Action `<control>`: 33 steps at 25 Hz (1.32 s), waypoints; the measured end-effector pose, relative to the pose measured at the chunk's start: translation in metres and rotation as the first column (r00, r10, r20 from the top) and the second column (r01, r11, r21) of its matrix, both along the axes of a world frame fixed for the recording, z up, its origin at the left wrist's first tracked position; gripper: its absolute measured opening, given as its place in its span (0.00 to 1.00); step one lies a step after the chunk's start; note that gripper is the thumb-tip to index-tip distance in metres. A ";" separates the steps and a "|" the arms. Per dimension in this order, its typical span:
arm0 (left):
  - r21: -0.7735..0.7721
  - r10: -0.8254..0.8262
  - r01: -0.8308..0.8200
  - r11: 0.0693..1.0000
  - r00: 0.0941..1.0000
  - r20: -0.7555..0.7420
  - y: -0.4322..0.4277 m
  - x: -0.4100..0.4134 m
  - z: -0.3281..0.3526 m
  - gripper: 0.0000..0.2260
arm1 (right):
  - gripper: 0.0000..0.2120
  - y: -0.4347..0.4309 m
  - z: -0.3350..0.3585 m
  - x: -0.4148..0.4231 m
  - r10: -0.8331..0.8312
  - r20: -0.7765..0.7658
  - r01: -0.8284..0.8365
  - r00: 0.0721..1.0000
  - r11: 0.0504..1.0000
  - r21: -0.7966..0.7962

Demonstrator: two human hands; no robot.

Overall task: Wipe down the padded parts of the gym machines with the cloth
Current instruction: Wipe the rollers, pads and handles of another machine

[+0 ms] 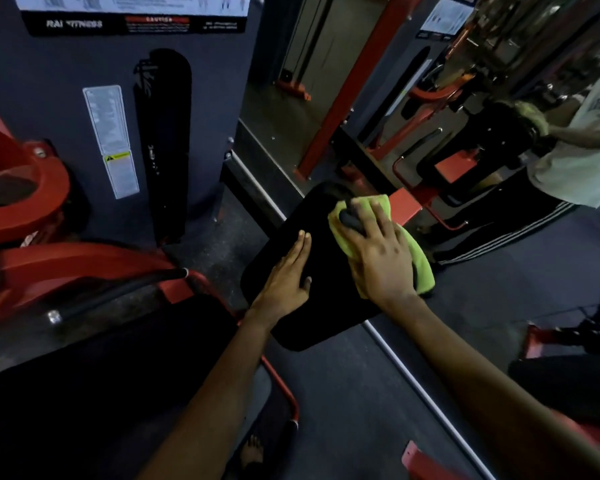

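A black padded rest (312, 313) of a red-framed gym machine lies in the middle of the head view. My right hand (378, 251) lies flat on a yellow-green cloth (420, 261), pressing it onto the pad's right side with fingers spread. My left hand (288, 278) rests on the pad's left part, fingers straight and together, thumb out on the pad surface. The cloth bunches out around my right hand at the far end and at the right edge.
A grey weight-stack housing (66, 109) with labels stands at the left, red machine arms (66, 268) below it. A wall mirror (430, 81) at the right reflects the machine and a person. A black seat (101, 375) lies low left. Dark floor (361, 393) runs below the pad.
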State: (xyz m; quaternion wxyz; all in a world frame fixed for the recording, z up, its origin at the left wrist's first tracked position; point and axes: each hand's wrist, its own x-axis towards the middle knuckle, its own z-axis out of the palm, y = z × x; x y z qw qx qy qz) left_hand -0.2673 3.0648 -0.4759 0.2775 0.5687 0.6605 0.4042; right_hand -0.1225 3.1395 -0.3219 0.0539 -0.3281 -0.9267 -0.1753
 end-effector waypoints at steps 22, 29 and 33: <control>-0.182 0.027 0.050 0.982 0.917 0.397 -0.023 -0.005 -0.098 0.42 | 0.27 -0.004 -0.056 -0.080 0.001 0.280 -0.027 0.960 0.996 0.088; -0.179 0.027 0.065 0.982 0.883 0.469 -0.033 0.011 -0.123 0.44 | 0.28 0.001 -0.077 -0.099 0.075 0.358 -0.095 0.931 0.995 0.039; -0.132 0.010 0.066 0.989 0.860 0.510 -0.036 0.014 -0.133 0.44 | 0.32 0.010 -0.028 -0.073 0.053 0.202 -0.080 0.978 0.989 0.128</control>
